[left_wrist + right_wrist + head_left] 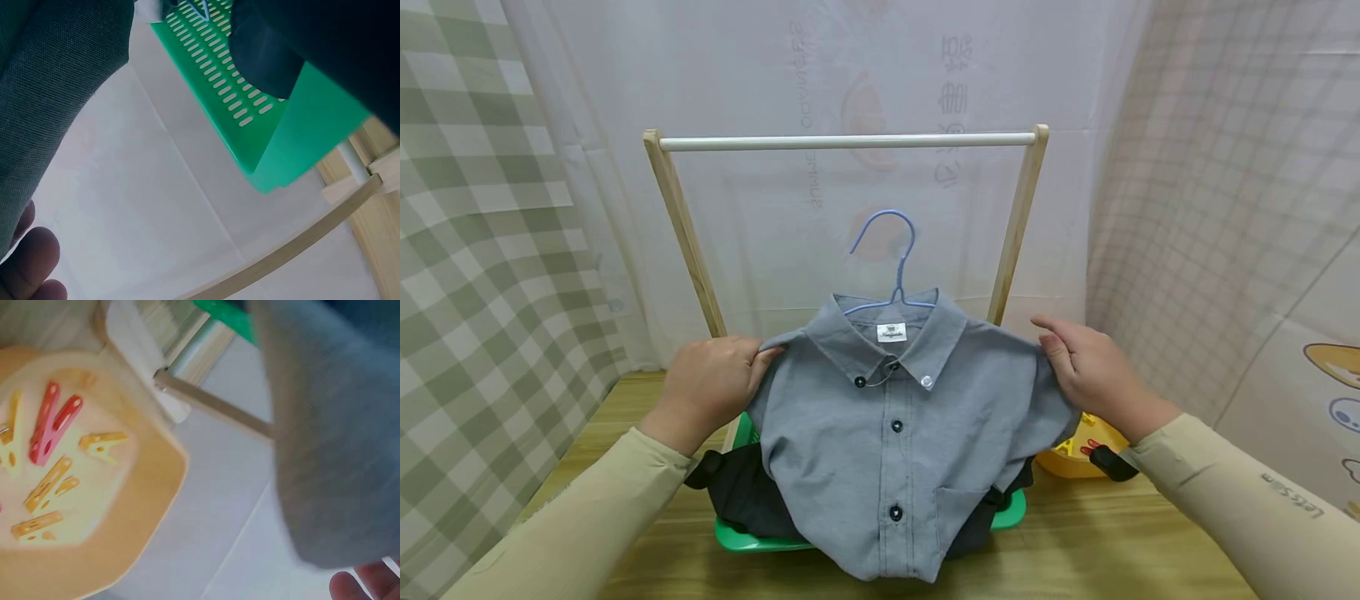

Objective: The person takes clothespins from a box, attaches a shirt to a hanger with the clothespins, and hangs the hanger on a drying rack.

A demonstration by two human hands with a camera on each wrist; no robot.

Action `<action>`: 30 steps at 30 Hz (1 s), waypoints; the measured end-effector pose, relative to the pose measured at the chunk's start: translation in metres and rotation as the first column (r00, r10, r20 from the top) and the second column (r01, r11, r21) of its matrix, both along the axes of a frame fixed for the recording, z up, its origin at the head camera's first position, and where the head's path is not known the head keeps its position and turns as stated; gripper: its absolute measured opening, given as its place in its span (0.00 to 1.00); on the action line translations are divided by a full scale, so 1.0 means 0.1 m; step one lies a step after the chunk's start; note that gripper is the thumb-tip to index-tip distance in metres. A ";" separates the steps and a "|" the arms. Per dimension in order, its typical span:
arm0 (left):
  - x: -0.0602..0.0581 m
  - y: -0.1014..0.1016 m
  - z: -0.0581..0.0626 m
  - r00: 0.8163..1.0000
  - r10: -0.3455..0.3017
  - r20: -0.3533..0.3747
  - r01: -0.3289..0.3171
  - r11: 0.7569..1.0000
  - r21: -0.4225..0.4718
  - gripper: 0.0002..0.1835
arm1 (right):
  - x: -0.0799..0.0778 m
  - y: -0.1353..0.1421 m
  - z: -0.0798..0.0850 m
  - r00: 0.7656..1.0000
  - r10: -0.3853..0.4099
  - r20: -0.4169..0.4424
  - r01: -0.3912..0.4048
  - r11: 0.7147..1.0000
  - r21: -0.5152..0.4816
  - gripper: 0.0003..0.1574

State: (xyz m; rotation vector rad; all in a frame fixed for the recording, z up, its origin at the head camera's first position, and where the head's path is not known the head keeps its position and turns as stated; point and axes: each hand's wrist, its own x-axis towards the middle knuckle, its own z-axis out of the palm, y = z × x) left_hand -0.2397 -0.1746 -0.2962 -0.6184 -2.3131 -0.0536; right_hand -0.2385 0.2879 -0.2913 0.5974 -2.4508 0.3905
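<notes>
A grey button-up shirt (850,425) sits on a blue wire hanger (901,271), whose hook rises free from the collar. My left hand (711,375) pinches the shirt's left shoulder, thumb in front. At the opposite shoulder, my right hand (1093,367) holds the fabric beside its thumb, with the index finger stretched out; its other fingers are partly hidden. Behind and below the shirt lies a dark garment (752,492) in a green basket (752,543). The left wrist view shows the basket's slotted wall (215,81).
Beyond the shirt stands a rack with a white bar (850,142) and wooden posts (1021,225). A yellow container (153,506) of red and yellow clothespins (47,428) is at the right. Curtains surround the wooden tabletop (1120,542).
</notes>
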 end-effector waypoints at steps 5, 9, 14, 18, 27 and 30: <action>0.01 0.00 0.00 1.000 0.008 0.004 -0.008 1.000 -0.004 0.25 | -0.03 0.13 -0.05 0.997 -0.053 0.051 0.054 0.998 -0.019 0.23; 0.02 0.00 0.01 1.000 0.017 0.014 -0.017 1.000 -0.002 0.25 | -0.05 0.23 -0.09 0.988 -0.084 0.127 0.086 0.996 -0.010 0.25; 0.02 0.00 0.01 1.000 0.021 0.008 -0.021 1.000 -0.005 0.25 | -0.07 0.34 -0.15 0.965 -0.123 0.230 0.123 0.992 0.016 0.27; 0.03 0.01 0.01 1.000 0.022 -0.004 -0.022 1.000 -0.007 0.25 | -0.07 0.41 -0.19 0.927 -0.183 0.326 0.167 0.983 0.078 0.30; 0.03 0.01 0.01 1.000 0.024 -0.001 -0.025 1.000 -0.008 0.26 | -0.09 0.52 -0.41 0.854 -0.190 0.484 0.132 0.980 0.150 0.31; 0.03 0.01 0.01 1.000 0.028 0.005 -0.028 1.000 -0.008 0.25 | -0.10 0.55 -0.52 0.885 -0.132 0.447 0.070 0.986 0.151 0.20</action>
